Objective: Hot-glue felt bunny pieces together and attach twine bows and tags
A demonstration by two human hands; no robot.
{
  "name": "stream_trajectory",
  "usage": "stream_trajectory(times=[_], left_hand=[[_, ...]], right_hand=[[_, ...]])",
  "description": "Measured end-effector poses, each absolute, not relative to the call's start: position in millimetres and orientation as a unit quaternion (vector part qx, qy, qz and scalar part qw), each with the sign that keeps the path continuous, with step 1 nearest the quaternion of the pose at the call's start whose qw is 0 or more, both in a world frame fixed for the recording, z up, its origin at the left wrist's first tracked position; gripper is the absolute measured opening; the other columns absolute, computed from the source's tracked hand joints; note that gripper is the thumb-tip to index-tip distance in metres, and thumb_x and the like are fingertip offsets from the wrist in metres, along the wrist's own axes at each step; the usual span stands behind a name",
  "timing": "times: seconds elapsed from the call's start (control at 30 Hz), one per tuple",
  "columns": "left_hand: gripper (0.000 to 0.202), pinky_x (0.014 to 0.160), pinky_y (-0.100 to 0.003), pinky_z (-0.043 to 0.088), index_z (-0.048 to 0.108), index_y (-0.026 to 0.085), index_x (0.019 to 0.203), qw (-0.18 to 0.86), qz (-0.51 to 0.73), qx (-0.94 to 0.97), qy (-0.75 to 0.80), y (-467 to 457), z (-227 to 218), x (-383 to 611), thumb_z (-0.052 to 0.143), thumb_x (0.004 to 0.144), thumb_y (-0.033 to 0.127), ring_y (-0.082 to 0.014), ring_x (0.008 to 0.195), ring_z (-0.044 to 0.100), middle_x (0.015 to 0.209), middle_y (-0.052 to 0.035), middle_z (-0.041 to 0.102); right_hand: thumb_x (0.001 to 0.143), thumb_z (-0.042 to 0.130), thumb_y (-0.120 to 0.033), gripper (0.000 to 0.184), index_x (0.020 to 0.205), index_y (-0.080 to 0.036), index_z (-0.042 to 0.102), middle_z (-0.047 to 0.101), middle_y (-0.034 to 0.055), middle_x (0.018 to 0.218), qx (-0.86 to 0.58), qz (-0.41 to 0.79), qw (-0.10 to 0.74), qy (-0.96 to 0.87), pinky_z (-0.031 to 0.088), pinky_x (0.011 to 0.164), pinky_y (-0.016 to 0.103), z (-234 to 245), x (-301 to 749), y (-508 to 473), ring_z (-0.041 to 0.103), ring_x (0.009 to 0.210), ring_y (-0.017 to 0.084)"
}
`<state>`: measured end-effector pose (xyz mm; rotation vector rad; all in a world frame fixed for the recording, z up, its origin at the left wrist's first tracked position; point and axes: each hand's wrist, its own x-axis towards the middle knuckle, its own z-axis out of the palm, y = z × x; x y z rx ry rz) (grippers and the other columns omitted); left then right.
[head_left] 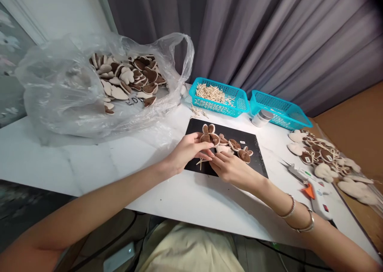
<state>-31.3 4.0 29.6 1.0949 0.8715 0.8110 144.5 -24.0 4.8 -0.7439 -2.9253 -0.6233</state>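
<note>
My left hand (185, 152) is closed on a brown and cream fabric bunny piece (206, 137), its two ears pointing up, over a black mat (196, 126). A small dark detail shows at the piece's middle. Just below and right of it, my right hand (231, 168) has its fingers curled together; what they hold, if anything, is hidden. Several more brown fabric pieces (244, 155) lie on the mat beyond my right hand. A small pale bow (201, 163) rests on the mat below my left fingers.
An open plastic bag (60, 100) full of fabric pieces stands at left. Behind the mat are a blue basket (220, 109) of pale bows, a second blue basket (281, 118) and a lidded jar (262, 118). A glue gun (311, 188) and finished-looking bunny pieces (326, 160) lie right.
</note>
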Motion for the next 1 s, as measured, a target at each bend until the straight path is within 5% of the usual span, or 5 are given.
stream_trajectory(times=[0.13, 0.27, 0.43, 0.67, 1.0], left_hand=[[0.018, 0.058, -0.021, 0.051, 0.058, 0.01, 0.093, 0.69, 0.358, 0.491, 0.394, 2.6, 32.1, -31.1, 0.062, 0.077, 0.017, -0.0097, 0.066, 0.06, 0.086, -0.0058, 0.061], [0.019, 0.059, -0.023, 0.052, 0.059, 0.01, 0.092, 0.688, 0.363, 0.492, 0.39, 2.6, 31.3, -31.3, 0.063, 0.076, 0.019, -0.0103, 0.066, 0.06, 0.089, -0.0064, 0.06], [0.021, 0.059, -0.024, 0.053, 0.057, 0.011, 0.094, 0.681, 0.354, 0.517, 0.379, 1.6, 23.9, -30.1, 0.064, 0.076, 0.021, -0.011, 0.064, 0.061, 0.084, -0.0056, 0.061], [0.029, 0.064, -0.027, 0.054, 0.056, 0.012, 0.101, 0.711, 0.301, 0.505, 0.385, -4.9, 21.0, -23.8, 0.066, 0.075, 0.021, -0.0139, 0.068, 0.065, 0.087, -0.007, 0.066], [0.028, 0.085, -0.032, 0.052, 0.059, 0.01, 0.104, 0.785, 0.281, 0.409, 0.371, -13.1, 18.2, -18.0, 0.065, 0.077, 0.017, -0.0224, 0.096, 0.066, 0.11, -0.0145, 0.065]], right_hand=[[0.092, 0.035, -0.008, 0.029, 0.088, -0.009, 0.063, 0.062, 0.0109, 0.076, -0.291, -0.082, 0.117, -0.946, 0.045, 0.06, 0.034, -0.6, 149.9, -23.5, 0.055, 0.069, 0.02], [0.092, 0.044, -0.022, 0.019, 0.096, -0.018, 0.061, 0.066, 0.0058, 0.079, -0.418, 0.233, 0.291, -0.828, 0.052, 0.065, 0.03, 2.9, 158.9, -30.6, 0.063, 0.071, 0.016], [0.083, 0.059, -0.034, 0.017, 0.086, -0.017, 0.063, 0.069, 0.0036, 0.071, -0.455, 0.514, 0.385, -0.618, 0.055, 0.056, 0.028, 17.0, 165.3, -45.2, 0.066, 0.06, 0.015], [0.078, 0.065, -0.033, 0.017, 0.084, -0.017, 0.063, 0.071, 0.0052, 0.075, -0.454, 0.538, 0.425, -0.569, 0.057, 0.06, 0.03, 27.3, 172.8, -49.3, 0.068, 0.063, 0.016], [0.081, 0.056, -0.025, 0.015, 0.091, -0.019, 0.064, 0.066, 0.0025, 0.076, -0.49, 0.434, 0.333, -0.679, 0.052, 0.055, 0.025, 22.3, 170.4, -50.1, 0.06, 0.06, 0.013]])
